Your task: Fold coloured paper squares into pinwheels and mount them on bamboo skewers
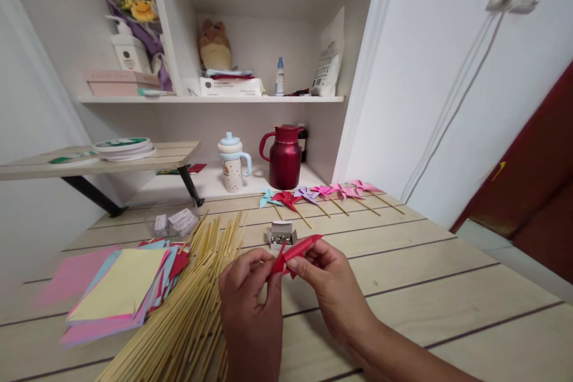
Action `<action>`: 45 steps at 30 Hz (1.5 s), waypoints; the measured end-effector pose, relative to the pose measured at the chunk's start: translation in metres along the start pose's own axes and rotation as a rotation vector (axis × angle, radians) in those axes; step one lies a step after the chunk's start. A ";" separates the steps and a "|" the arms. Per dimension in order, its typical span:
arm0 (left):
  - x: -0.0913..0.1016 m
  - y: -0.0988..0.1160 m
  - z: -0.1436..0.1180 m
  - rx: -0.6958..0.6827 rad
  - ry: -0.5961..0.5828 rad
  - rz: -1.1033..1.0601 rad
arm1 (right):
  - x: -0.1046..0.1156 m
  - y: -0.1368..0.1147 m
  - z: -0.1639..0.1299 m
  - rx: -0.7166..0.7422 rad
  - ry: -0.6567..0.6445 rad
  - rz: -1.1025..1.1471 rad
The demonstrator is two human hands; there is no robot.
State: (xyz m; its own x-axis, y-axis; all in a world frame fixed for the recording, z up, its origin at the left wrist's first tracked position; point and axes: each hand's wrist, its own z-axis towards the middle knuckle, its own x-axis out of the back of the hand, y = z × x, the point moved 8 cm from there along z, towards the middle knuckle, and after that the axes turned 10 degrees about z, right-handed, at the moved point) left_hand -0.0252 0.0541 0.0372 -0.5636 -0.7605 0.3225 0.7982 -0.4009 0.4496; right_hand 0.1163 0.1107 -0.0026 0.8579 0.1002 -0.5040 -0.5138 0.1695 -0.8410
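Note:
Both my hands pinch a red paper piece [299,250] with folded, curled corners, held just above the table. My left hand [253,292] grips its left side between thumb and fingers. On the right side, my right hand [329,280] closes with the thumb pressed on the paper. Right behind the paper stands a small open box [281,233] with shiny metal pieces inside. A heap of thin wooden sticks [188,298] lies beside and partly behind my left hand. Farther left is a stack of coloured paper squares [120,286], yellow on top.
Several finished paper pinwheels on sticks [308,194] lie in a row at the back. A red thermos jug [285,158] and a speckled cup [233,170] stand behind. Small boxes [182,222] lie near a raised wooden shelf [174,155] on the left.

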 end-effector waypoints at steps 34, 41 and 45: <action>0.039 0.042 -0.002 -0.581 0.133 0.086 | -0.027 -0.075 -0.027 0.772 -0.461 -0.448; 0.040 0.046 0.006 -0.537 0.126 0.033 | -0.030 -0.077 -0.029 0.784 -0.500 -0.462; 0.038 0.047 0.007 -0.516 0.130 0.006 | -0.031 -0.077 -0.029 0.783 -0.503 -0.507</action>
State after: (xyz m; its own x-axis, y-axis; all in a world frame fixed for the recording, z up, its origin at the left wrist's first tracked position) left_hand -0.0108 0.0098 0.0764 -0.5539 -0.8074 0.2033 0.8205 -0.5708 -0.0310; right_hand 0.1289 0.0657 0.0721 0.9656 0.2049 0.1602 -0.1056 0.8717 -0.4786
